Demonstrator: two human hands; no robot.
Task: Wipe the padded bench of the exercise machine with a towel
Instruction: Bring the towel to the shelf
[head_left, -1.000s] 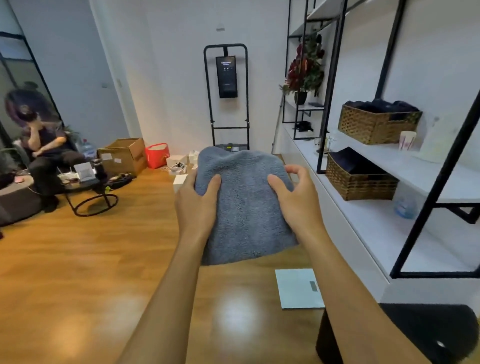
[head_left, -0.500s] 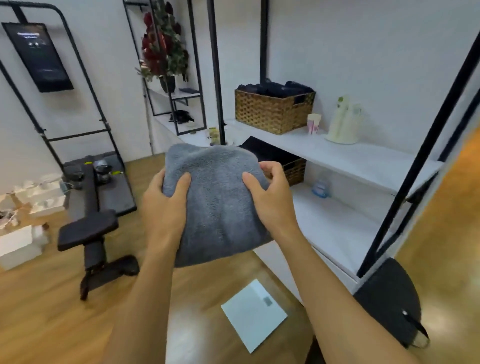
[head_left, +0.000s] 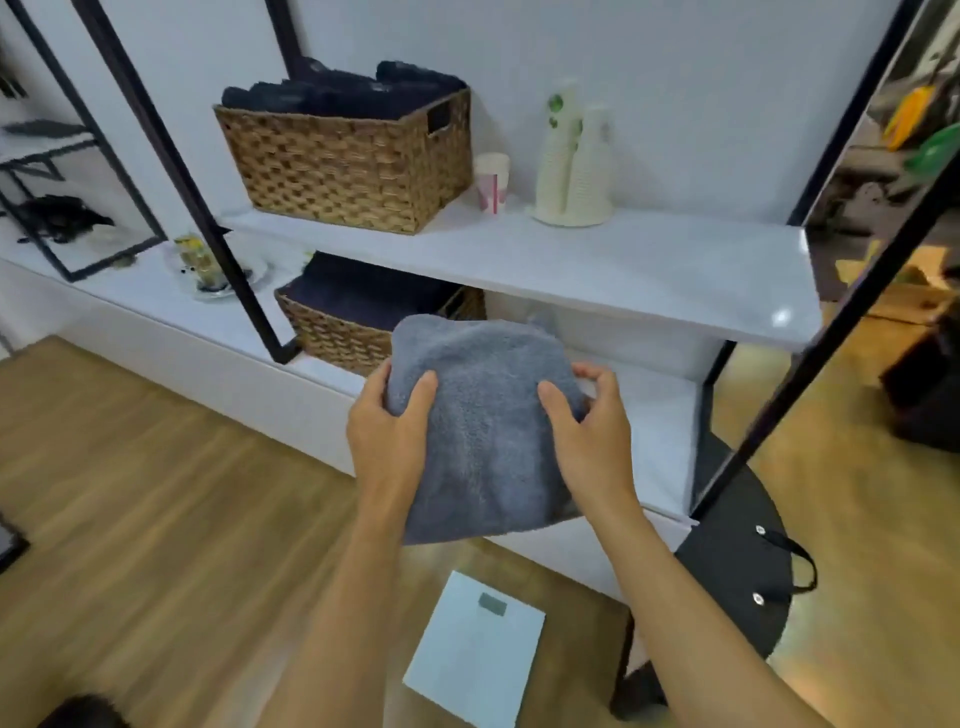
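Note:
A folded grey-blue towel (head_left: 488, 431) hangs in the air in front of me, held by both hands. My left hand (head_left: 387, 431) grips its left edge with the thumb on the front. My right hand (head_left: 592, 436) pinches its right edge, fingers curled behind the cloth. The towel is in front of the low white shelf (head_left: 649, 415). The exercise machine and its padded bench are out of view.
A wicker basket (head_left: 348, 161) of dark towels stands on the upper white shelf (head_left: 623, 260), beside a paper cup (head_left: 491, 182) and cup stacks (head_left: 574, 156). A second basket (head_left: 337, 332) sits below. On the wooden floor lie a white scale (head_left: 475, 649) and a black round bag (head_left: 737, 561). Black frame posts (head_left: 810, 374) cross the right.
The view has swung right and closer to the shelves; the exercise machine has left the frame. Both hands still hold the towel the same way.

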